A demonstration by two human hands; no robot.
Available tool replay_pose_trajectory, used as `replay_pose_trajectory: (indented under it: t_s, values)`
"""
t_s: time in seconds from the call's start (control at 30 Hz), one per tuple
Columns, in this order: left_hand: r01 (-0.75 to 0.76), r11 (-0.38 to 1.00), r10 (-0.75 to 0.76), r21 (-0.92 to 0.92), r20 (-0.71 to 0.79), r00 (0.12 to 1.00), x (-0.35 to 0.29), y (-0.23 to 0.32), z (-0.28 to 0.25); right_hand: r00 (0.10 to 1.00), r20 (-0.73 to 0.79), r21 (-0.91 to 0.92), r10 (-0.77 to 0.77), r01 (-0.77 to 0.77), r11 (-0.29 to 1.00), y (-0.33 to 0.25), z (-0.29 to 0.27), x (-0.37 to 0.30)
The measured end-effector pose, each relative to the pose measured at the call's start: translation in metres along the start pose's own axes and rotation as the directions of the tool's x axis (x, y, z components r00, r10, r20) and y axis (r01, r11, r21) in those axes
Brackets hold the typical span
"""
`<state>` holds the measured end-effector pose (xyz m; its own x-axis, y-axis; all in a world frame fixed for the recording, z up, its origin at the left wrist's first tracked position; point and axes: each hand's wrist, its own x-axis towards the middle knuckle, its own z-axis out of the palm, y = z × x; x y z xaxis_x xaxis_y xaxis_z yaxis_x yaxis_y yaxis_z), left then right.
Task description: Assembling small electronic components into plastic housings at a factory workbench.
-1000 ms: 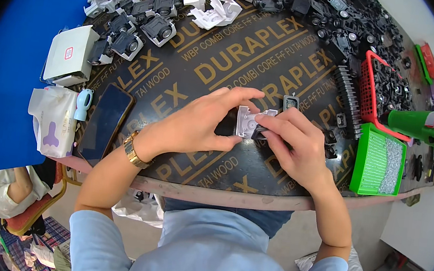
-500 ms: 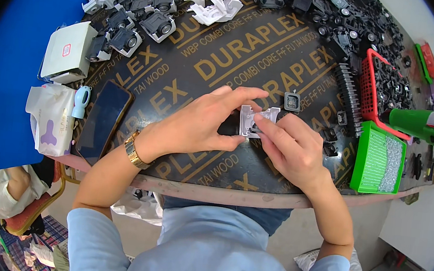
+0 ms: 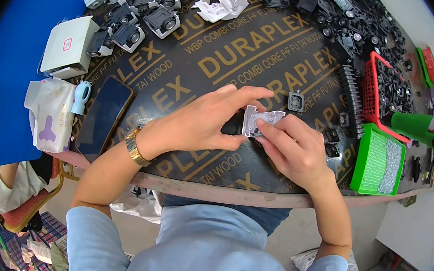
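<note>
Black tabletop (image 3: 188,68): two hands (image 3: 203,119) (image 3: 301,149) (bare) hold one white part (image 3: 252,121).

Passage runs forward over the tabletop (image 3: 195,71); green tray (image 3: 369,163) blocks right.

Left hand (image 3: 205,118) holds white plastic part (image 3: 251,123); right hand (image 3: 300,147) touching.

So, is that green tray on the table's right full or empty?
Partly filled: small silvery pieces cover the right part of the green tray, while bare green shows across its left part.
</note>
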<state>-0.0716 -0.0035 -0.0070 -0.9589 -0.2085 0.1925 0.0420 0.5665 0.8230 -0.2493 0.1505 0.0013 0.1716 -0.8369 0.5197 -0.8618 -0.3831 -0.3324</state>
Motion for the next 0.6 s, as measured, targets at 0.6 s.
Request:
replay_pose_trajectory:
  t_s: [0.6]
  values:
    - [0.04,0.998,-0.027,0.051,-0.232,0.972,-0.004,0.006,0.035,0.688,-0.062,-0.177,0.723,-0.721,0.67,-0.006,-0.068,-0.072]
